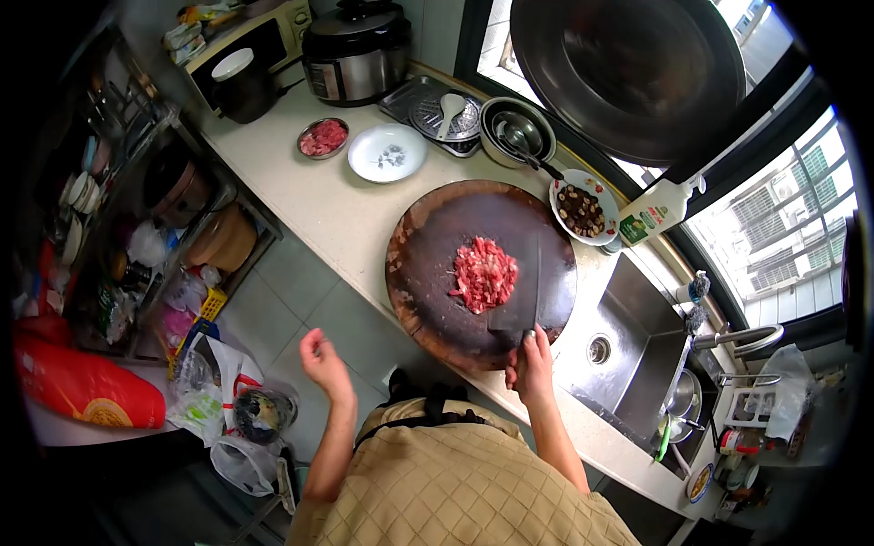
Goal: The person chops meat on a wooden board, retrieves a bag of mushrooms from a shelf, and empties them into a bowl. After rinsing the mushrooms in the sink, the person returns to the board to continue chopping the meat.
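My right hand [531, 364] grips a cleaver [520, 305] by its handle. The dark blade lies at the right side of a heap of chopped red meat [485, 275]; whether it touches the board is hard to tell. Both are over a thick round wooden chopping board [419, 227] on the counter. Off the counter's front edge, my left hand [325, 366] hangs in the air to the left of the board, fingers loosely curled in, nothing seen in them.
Behind the board are a small bowl of meat [323, 138], a white plate [387, 153], stacked metal bowls [517, 132] and a bowl of cut mushrooms [581, 207]. A sink [628, 350] is at right; a large wok [628, 73] stands by the window. Shelves and bags fill the left.
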